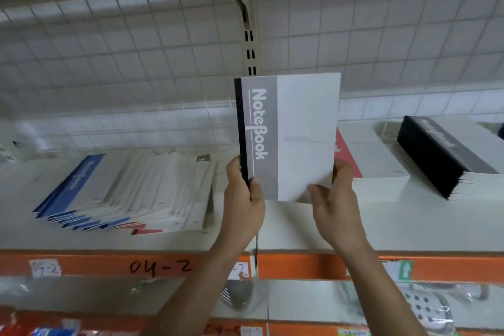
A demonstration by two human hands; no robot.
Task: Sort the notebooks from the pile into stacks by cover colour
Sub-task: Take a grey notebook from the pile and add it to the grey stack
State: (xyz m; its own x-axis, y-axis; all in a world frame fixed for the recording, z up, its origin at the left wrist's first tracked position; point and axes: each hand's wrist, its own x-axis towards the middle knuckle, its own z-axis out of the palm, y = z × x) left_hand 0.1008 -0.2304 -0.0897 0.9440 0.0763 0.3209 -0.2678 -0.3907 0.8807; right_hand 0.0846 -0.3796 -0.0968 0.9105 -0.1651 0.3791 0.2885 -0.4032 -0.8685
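Grey notebook [294, 139] hangs upright over shelf [300, 226], left hand [242, 199] and right hand [335, 204] gripping its lower corners; red stack [368, 169] and black stack [447, 155] stand at right, mixed pile [131, 191] at left looks mostly unsorted.

- Shop or stockroom aisle — white gondola shelving [300, 226], slotted upright [250, 54], wire grid back panel [109, 43].
- Orange shelf edges [313, 264] carry handwritten bin code "04-2" [161, 267] and paper labels [45, 268].
- Same notebooks in bulk: fanned pile [131, 188] on the left, black-spined stack [441, 155] on the right.
- Lower shelf [300, 328] — goods in clear plastic bags [428, 305].
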